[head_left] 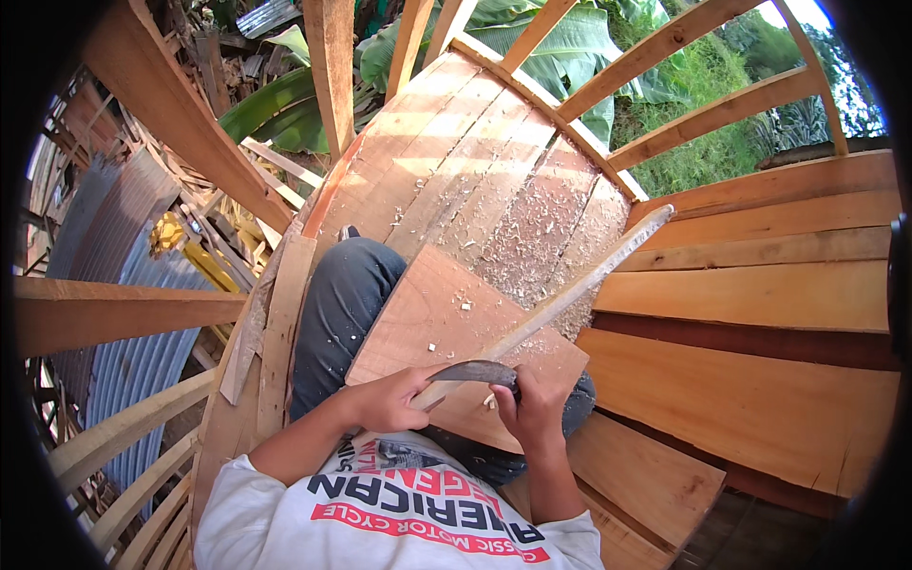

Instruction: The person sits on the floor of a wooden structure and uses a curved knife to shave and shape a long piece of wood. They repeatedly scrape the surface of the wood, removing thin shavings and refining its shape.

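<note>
A long, pale wooden stick (570, 294) slants from my waist to the far right. It rests across a flat brown board (446, 313) on my lap. My left hand (391, 401) is closed at the stick's near end, its thumb side close to the tip of a knife. The dark, curved knife blade (470, 371) lies crosswise over the stick near that end. My right hand (534, 410) grips the knife at its right end, the handle mostly hidden by the fingers. Small wood chips (465, 306) lie on the board.
Wood shavings (532, 223) are strewn over the planked floor (418, 180) ahead. Upright timber ribs (328, 76) curve around me. Wide planks (741, 370) form the right side. Beyond the left edge are corrugated metal sheets (142, 380) and scrap wood.
</note>
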Motion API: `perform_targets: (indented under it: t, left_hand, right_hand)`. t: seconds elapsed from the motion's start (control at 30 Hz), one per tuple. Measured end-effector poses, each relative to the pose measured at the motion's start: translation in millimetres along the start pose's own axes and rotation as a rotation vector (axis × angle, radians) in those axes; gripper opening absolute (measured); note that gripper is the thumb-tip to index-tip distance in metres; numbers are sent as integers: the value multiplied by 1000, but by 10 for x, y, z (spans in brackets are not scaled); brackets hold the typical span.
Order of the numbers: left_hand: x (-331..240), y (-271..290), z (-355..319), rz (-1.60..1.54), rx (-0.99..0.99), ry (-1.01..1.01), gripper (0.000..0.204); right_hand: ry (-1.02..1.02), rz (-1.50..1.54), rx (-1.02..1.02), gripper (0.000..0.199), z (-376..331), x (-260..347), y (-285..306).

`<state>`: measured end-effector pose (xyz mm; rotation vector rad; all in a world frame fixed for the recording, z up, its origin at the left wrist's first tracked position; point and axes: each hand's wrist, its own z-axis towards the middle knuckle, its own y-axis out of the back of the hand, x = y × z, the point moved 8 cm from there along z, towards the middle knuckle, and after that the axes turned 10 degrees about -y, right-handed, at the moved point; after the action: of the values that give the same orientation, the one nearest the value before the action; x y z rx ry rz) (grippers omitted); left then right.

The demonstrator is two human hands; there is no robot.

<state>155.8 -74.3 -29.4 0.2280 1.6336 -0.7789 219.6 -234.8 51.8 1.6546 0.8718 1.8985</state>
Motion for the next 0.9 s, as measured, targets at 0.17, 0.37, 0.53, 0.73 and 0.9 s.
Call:
perform_targets:
  t: [0.17, 0.37, 0.53, 0.73, 0.9]
  left_hand:
    - [-92, -72, 12, 219, 38, -84, 75]
    - [33, -19, -1, -102, 38, 105, 64]
    - [-79, -67, 45, -193, 67, 38, 42]
    - [-4, -26, 11, -604, 15, 86, 31]
    - [70, -15, -12, -648, -7, 144, 37]
  right_hand:
    - [-348, 493, -170, 43, 135, -330, 460]
    - [-272, 203, -37, 41, 101, -476, 160]
    - [-179, 59, 59, 21, -86, -76, 102]
    - [-227, 163, 88, 21, -45, -26, 243]
    - [413, 16, 188, 19, -126, 596, 337]
